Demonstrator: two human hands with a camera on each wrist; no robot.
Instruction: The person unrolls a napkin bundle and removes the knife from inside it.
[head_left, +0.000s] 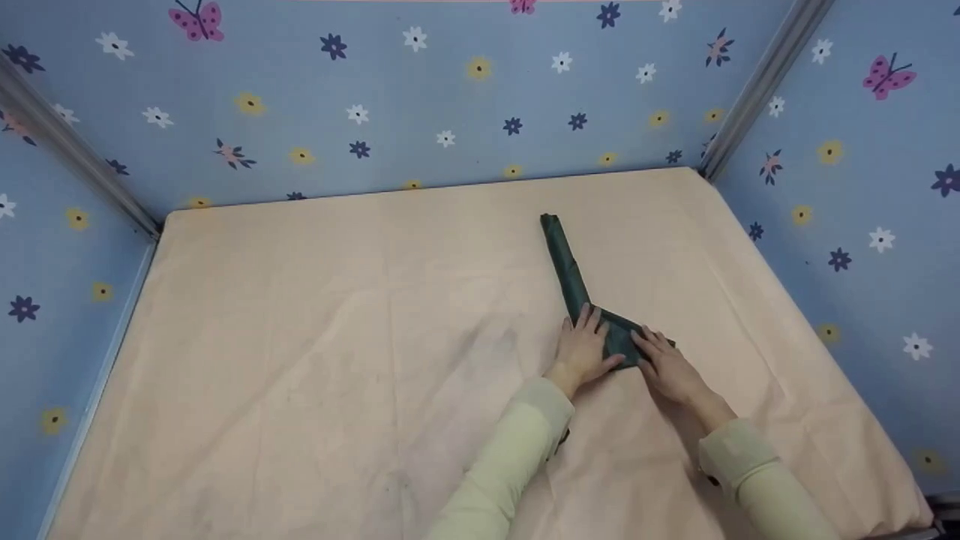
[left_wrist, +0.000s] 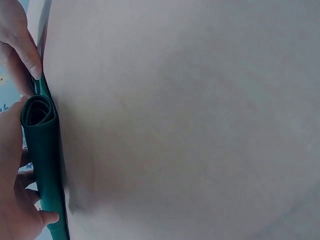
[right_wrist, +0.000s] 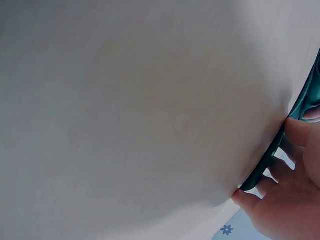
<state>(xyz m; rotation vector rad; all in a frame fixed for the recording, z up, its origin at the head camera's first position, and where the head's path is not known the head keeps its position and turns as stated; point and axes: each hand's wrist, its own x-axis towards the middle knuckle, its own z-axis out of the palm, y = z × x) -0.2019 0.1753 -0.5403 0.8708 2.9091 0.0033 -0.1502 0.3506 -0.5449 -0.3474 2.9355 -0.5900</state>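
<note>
A dark green fabric piece (head_left: 619, 339), partly rolled, lies on the cloth-covered table, with a long narrow rolled length reaching toward the back. My left hand (head_left: 580, 352) holds its left part, fingers over the roll and thumb at the near side. In the left wrist view, the fabric roll (left_wrist: 44, 155) shows its spiral end beside the left hand (left_wrist: 17, 185). My right hand (head_left: 673, 371) grips the right part. The right wrist view shows the right hand (right_wrist: 287, 192) with its thumb and fingers along the fabric's edge (right_wrist: 270, 157).
A wrinkled beige cloth (head_left: 285, 345) covers the table. Blue panels (head_left: 420, 90) with flowers and butterflies rise at the back and both sides. Grey metal posts (head_left: 765, 86) stand at the back corners.
</note>
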